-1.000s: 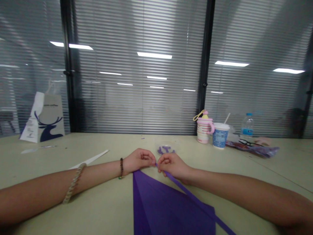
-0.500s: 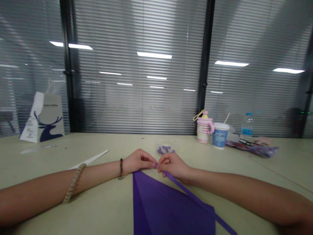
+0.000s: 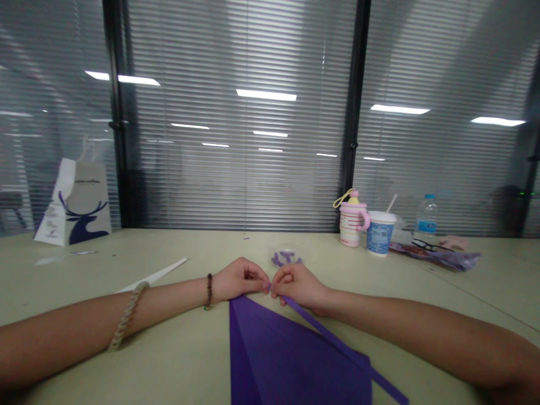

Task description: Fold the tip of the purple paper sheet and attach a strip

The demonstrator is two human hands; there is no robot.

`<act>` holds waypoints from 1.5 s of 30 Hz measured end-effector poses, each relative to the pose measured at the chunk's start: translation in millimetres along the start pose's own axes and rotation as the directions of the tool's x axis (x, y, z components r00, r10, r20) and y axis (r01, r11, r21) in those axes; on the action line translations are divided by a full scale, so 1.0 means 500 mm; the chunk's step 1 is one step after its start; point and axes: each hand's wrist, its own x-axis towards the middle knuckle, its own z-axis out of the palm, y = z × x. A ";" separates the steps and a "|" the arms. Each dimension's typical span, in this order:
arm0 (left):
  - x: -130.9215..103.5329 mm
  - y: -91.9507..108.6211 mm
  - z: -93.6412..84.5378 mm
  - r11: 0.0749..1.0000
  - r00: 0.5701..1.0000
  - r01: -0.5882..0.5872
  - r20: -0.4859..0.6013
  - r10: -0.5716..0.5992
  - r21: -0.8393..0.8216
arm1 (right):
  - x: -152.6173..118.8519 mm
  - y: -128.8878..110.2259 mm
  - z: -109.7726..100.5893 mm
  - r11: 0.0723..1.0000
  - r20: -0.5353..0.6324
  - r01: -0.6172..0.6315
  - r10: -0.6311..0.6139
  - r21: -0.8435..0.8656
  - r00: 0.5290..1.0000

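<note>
A long, narrow purple paper strip (image 3: 333, 336) runs from my fingertips down to the lower right. My right hand (image 3: 300, 286) pinches it near its upper end. My left hand (image 3: 241, 279) meets the right one fingertip to fingertip, closed in a pinch on the strip's small end; the fingers hide most of that end. Beneath the strip lies a larger folded sheet of purple paper (image 3: 291, 360) with a crease, its top corner just below my left hand. Beyond the hands is a clear plastic container (image 3: 287, 257) with several small purple paper pieces in it.
Left on the table are a white paper bag (image 3: 86, 205) with a deer print, a pen (image 3: 83, 252) and a white paper strip (image 3: 162, 274). At right stand a pink-handled cup (image 3: 351, 225), a blue paper cup (image 3: 379, 235), a bottle (image 3: 426, 216), glasses (image 3: 430, 246) and a purple packet (image 3: 455, 260).
My left fingertips have shifted very slightly where they meet the right hand. The strip, folded sheet and right hand look the same.
</note>
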 end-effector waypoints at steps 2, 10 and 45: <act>0.000 -0.001 0.000 1.000 1.000 -0.014 0.000 0.014 0.013 | 0.001 0.001 0.000 1.000 0.003 0.006 -0.006 -0.007 1.000; 0.002 -0.006 0.002 0.992 0.999 -0.042 0.024 0.040 0.118 | 0.002 0.000 0.000 1.000 0.015 -0.001 0.002 -0.029 1.000; -0.002 0.001 0.000 0.999 0.996 -0.017 0.090 0.012 0.049 | 0.002 0.001 0.000 0.992 0.035 -0.005 0.010 -0.127 0.999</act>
